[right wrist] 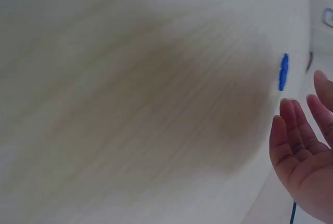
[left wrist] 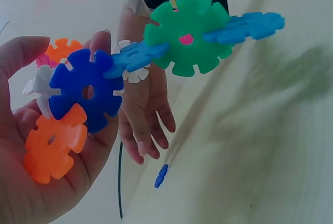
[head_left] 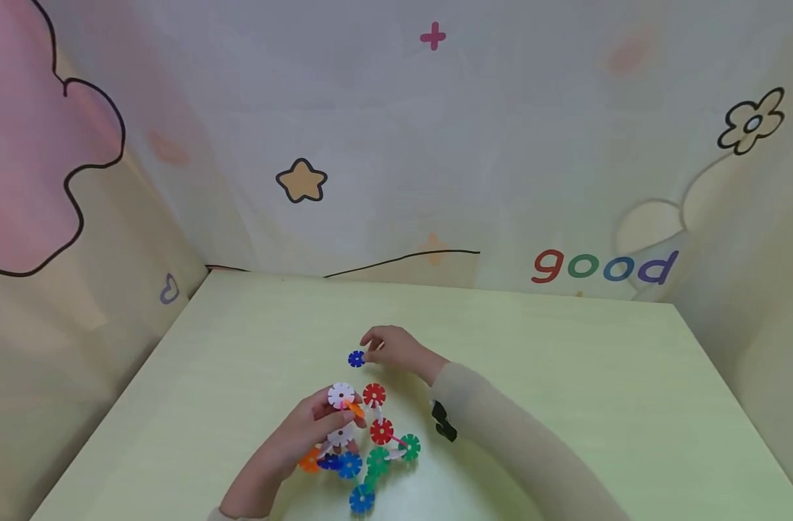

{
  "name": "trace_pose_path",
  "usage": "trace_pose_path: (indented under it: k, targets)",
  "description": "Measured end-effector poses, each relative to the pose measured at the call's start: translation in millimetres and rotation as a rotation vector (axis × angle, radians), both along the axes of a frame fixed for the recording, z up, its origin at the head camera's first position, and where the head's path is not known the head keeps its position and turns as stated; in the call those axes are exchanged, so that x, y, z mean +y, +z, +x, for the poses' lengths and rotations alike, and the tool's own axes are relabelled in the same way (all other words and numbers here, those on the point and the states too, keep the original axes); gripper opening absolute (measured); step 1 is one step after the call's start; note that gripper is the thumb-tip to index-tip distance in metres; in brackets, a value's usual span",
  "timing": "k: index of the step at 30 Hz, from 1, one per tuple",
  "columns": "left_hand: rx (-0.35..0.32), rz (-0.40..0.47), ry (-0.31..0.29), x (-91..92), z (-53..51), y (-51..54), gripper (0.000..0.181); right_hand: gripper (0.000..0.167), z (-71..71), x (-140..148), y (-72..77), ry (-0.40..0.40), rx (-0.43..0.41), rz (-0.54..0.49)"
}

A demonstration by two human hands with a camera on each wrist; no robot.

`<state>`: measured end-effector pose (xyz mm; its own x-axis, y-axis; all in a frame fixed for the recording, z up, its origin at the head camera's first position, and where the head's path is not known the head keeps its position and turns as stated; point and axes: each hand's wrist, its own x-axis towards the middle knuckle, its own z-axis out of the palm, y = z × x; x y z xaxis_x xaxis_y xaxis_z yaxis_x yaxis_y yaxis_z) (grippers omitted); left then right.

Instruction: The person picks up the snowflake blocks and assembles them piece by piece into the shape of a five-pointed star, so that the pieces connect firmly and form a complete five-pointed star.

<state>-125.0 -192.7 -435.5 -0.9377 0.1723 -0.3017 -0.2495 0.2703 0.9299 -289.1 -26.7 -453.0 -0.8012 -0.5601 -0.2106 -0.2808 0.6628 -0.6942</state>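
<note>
My left hand (head_left: 308,427) holds a linked cluster of notched plastic snowflake discs between thumb and fingers. In it are a white disc (head_left: 341,395), red discs (head_left: 381,431), a green disc (left wrist: 188,36), a dark blue disc (left wrist: 88,90) and an orange disc (left wrist: 55,145). Farther from me, a loose blue disc (head_left: 356,359) lies flat on the table. Just to its right is my right hand (head_left: 396,347), palm down with fingers loosely bent. Both wrist views show a gap between those fingertips and the loose disc (right wrist: 283,71). Parts of the cluster are hidden behind the left fingers.
The pale green table (head_left: 553,376) reaches back to a printed fabric wall (head_left: 383,145), with more fabric at both sides. A black device (head_left: 443,421) is strapped at the right sleeve's cuff.
</note>
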Motion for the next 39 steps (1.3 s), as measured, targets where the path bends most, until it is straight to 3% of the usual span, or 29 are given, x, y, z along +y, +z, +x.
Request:
trace_pose_path:
  k: [7, 13, 21, 27, 30, 35, 39]
  targets:
    - [-0.006, 0.099, 0.016, -10.2, -1.3, 2.4, 0.046, 0.037, -8.4, -20, -9.4, -0.002, 0.019, 0.083]
    - [0.022, 0.182, -0.003, -15.4, -3.3, 2.6, 0.048, 0.032, -6.9, -25, -10.2, 0.035, 0.075, 0.142]
    - [0.053, 0.179, 0.005, -16.6, -4.7, 2.9, 0.049, 0.028, -6.4, -26, -10.0, 0.055, 0.110, 0.174]
    - [0.064, 0.071, 0.034, -10.2, -3.2, 7.3, 0.046, 0.018, -0.9, -7, -4.2, 0.030, 0.108, 0.157]
    - [0.053, 0.021, 0.050, -6.1, -3.1, 9.2, 0.050, 0.014, 6.1, 14, 2.1, -0.021, 0.075, 0.055]
    - [0.075, 0.025, -0.004, -1.9, -4.0, 9.5, 0.051, 0.019, 32.1, 54, 21.7, -0.122, -0.085, -0.286]
    - [0.117, 0.052, -0.079, 2.6, -7.0, 10.0, 0.050, 0.023, 57.6, 74, 34.1, -0.028, -0.256, -0.518]
